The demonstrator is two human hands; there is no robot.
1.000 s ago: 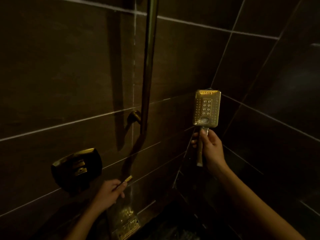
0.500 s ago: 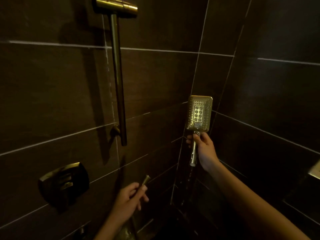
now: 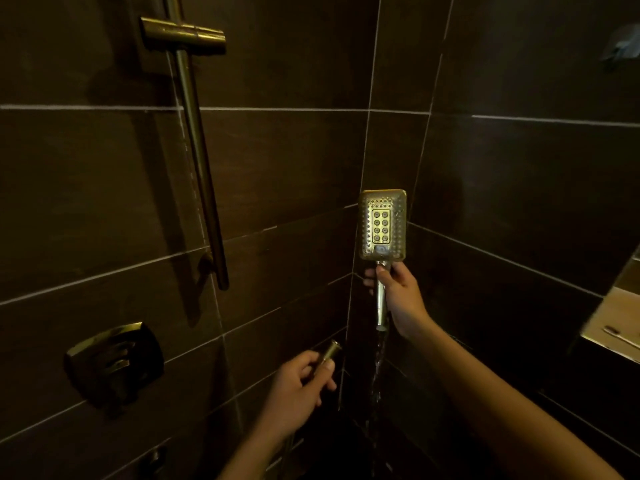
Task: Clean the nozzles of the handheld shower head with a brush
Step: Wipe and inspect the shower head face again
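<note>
A square gold handheld shower head (image 3: 382,224) stands upright near the wall corner, its nozzle face turned toward me. My right hand (image 3: 398,296) grips its handle just below the head. Water runs down from the open bottom end of the handle (image 3: 381,328). Lower left of it, my left hand (image 3: 300,385) grips the gold end fitting of the shower hose (image 3: 330,350), detached from the handle. No brush is in view.
A gold slide rail (image 3: 201,168) with a holder bracket (image 3: 183,34) runs down the dark tiled wall at the left. A mixer control plate (image 3: 114,362) sits low on that wall. A lit wall niche (image 3: 613,323) opens at the right edge.
The view has tilted upward, bringing the holder bracket into sight. My left hand rose with the hose end toward the shower handle. Water now streams from the handle's bottom.
</note>
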